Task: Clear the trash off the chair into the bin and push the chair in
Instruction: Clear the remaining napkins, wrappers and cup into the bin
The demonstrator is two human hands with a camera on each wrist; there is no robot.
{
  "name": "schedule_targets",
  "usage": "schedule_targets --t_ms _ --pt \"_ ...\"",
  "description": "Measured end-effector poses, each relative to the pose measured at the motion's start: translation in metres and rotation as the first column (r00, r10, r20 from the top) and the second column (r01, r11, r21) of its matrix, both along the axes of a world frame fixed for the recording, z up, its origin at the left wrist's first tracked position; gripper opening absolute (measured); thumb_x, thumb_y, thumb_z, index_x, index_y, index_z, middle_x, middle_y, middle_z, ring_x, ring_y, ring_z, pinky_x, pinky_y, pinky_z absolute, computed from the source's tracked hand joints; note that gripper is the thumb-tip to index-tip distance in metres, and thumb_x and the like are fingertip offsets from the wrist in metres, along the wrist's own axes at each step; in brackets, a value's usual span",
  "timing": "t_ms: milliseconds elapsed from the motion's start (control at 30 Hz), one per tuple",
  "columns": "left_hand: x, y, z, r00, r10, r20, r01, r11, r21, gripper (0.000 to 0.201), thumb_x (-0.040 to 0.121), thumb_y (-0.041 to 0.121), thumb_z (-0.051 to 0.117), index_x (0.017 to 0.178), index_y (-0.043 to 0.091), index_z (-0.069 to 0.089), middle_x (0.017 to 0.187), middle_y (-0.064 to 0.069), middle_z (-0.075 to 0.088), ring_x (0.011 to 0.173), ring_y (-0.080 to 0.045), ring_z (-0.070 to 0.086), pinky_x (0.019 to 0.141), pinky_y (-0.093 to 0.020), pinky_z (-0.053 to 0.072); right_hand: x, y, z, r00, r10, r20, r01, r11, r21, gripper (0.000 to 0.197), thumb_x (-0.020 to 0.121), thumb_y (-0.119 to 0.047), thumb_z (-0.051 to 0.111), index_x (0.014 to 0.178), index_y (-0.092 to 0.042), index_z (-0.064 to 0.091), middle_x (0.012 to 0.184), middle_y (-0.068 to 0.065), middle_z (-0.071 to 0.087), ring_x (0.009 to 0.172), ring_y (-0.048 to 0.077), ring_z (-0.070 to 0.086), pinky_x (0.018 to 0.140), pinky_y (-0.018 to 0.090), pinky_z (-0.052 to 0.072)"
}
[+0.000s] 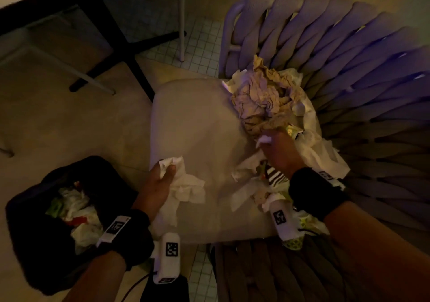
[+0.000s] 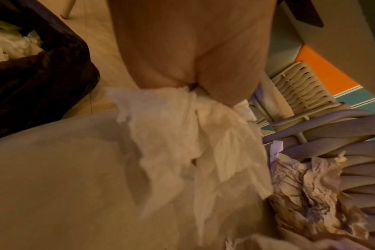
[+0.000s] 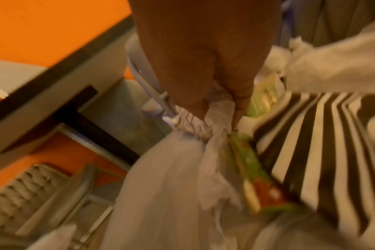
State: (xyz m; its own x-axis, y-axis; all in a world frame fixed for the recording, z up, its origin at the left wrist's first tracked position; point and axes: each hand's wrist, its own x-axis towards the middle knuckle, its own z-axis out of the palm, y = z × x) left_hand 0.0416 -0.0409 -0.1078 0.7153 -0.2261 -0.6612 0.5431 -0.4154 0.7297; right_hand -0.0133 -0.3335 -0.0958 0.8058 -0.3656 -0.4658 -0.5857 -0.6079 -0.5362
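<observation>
Here, left hand [image 1: 160, 180] pinching tissue [image 1: 188, 189] (no legible labels)

Everything's looking dim and yellowish in here, with a purple tint hitting the woven chair back [image 1: 349, 52] at the far right. Corners of the head view are going dark and bending. The right wrist view is smearing badly with motion blur; the left wrist one is staying soft and grainy.
</observation>
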Motion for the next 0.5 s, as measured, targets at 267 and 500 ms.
schedule_targets --t_ms 267,500 --pt "-0.004 -0.002 0.005 0.988 -0.107 -0.110 0.096 0.990 -0.108 0.051 0.072 0.011 0.080 0.109 0.036 0.055 0.118 0.009 0.061 0.111 -0.009 0.058 0.097 -0.034 0.047 -0.021 -0.044 0.054 0.965 -0.216 0.149 0.221 0.975 -0.019 0.023 0.092 -0.008 0.046 0.107 -0.009 0.063 0.105 0.016 0.065 0.093 0.027 0.059 0.075 0.025 0.038" --pt "-0.008 -0.004 0.006 0.991 -0.038 -0.125 0.028 0.996 -0.082 0.019 0.089 -0.005 0.054 0.094 0.011 0.060 0.100 -0.005 0.068 0.100 -0.029 0.065 0.085 -0.041 0.055 -0.049 -0.050 0.065 0.981 -0.189 -0.044 0.188 0.982 -0.011 0.025 0.067 -0.014 0.081 0.081 -0.014 0.061 0.076 0.004 0.060 0.075 0.022 0.057 0.061 0.027 0.041"
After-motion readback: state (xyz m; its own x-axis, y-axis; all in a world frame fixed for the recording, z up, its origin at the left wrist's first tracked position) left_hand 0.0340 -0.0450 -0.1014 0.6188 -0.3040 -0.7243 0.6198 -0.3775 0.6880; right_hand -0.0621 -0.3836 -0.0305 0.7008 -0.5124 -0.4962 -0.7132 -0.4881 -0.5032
